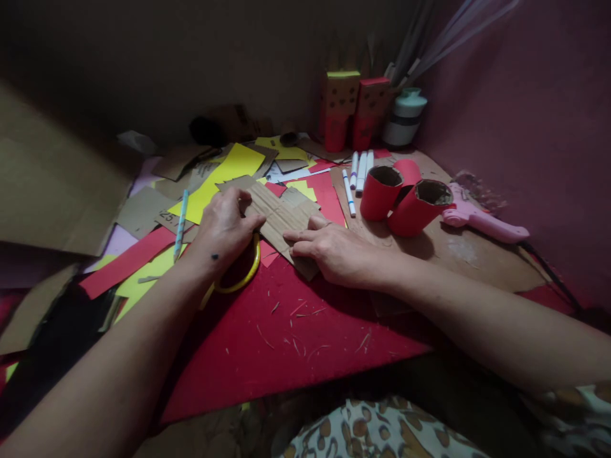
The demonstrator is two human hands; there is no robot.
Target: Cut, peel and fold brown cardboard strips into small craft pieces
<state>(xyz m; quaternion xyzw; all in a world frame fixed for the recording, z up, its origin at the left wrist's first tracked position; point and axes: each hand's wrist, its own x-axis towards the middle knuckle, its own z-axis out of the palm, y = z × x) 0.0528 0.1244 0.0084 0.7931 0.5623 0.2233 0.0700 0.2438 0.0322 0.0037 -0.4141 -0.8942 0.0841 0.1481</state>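
Note:
A strip of brown corrugated cardboard (274, 213) slants across the middle of the table between my two hands. My left hand (228, 219) grips its upper left part, the fingers curled and the thumb along the near edge. At the lower right end, my right hand (329, 251) has its bent fingers closed on the cardboard, with the forefinger lying on its surface. A yellow loop handle (248, 280), like that of scissors, shows below my left wrist; the rest of it is hidden.
Coloured paper scraps (210, 181) and a patterned pencil (180, 222) lie at left. Red tubes (382, 191), white markers (361, 173) and a pink glue gun (487, 216) are at right. Behind stand decorated red figures (337, 117) and a lidded jar (403, 124). Trimmings litter the red tabletop (286, 356).

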